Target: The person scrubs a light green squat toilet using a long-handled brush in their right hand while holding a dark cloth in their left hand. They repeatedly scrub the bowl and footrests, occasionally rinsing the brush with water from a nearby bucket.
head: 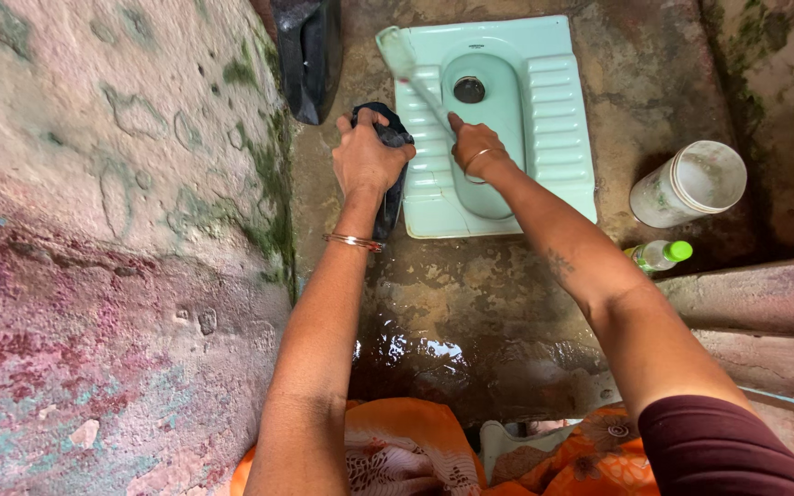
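Walls: two rough plaster walls stained pink and green, one to the left of the pan and one to its right.
Floor: one wet, brown concrete floor, pooled with water on the near side of the pan.
Pan: one pale green ceramic squat toilet pan set into the floor, with one dark drain hole in its bowl.
Bucket: one black plastic container, beyond the pan's left far corner.
Jar: one white cylindrical plastic jar lying tilted, just right of the pan.
Bottle: one small clear bottle with a green cap, near the pan's right near corner.
Brush: one pale green long-handled brush, slanting across the pan's left footrest, head at the far left corner.
Cloth: one dark blue cloth, at the pan's left edge.
Left hand: left hand curled tight around the cloth, one metal bangle on the wrist.
Right hand: right hand over the bowl, fingers wrapped on the brush handle, one bangle.
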